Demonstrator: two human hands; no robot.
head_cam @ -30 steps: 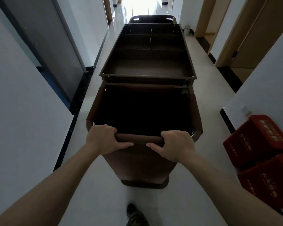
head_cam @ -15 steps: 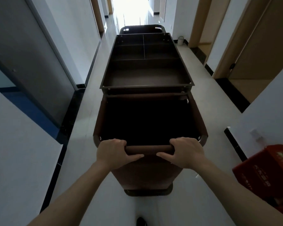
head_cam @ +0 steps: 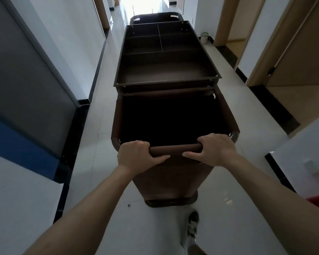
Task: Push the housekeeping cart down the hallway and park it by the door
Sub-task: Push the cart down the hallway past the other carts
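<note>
Both hands — left hand (head_cam: 136, 157), right hand (head_cam: 215, 150) — grip cart handle (head_cam: 175, 150); bag interior (head_cam: 173, 120) black.

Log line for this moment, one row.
left hand: grips handle | right hand: grips handle | cart: mid-hallway, unparked

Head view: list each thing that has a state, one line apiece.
Left hand: grips the cart handle.
Right hand: grips the cart handle.
Cart: upright in the hallway, top tray bare.
Bag: open, inside too dark to tell.
Right door: open.
</note>
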